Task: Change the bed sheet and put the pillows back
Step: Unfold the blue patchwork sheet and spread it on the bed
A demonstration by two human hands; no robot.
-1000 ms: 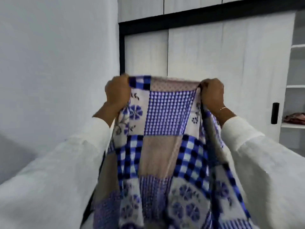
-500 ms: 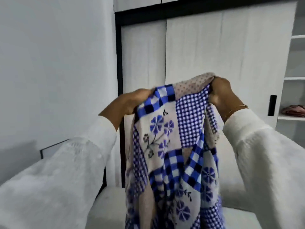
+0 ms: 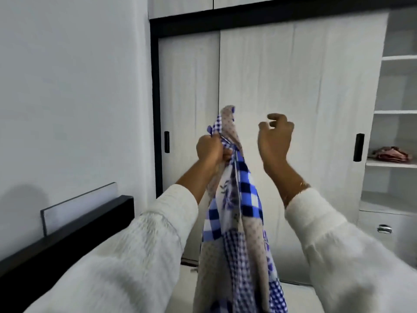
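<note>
**One hand keeps the sheet, the other lets it hang**

The left hand (image 3: 212,150) is a tight fist around the bunched top of the patchwork bed sheet (image 3: 234,211), held at chest height so the blue-checked cloth drops in a long rope between the two forearms. Gathered like that, it looks meant to stay off the mattress while she finds a fresh corner. The right hand (image 3: 276,137), just beside the bundle, holds nothing, its fingers loosely curled and apart.

Beyond both hands stands the closed wardrobe (image 3: 293,109), near enough to crowd a wide shake-out. Below the left sleeve lies the bare mattress (image 3: 94,256) and the dark headboard (image 3: 74,224); past the right hand, an open shelf with folded cloth (image 3: 392,153). No pillows show.
</note>
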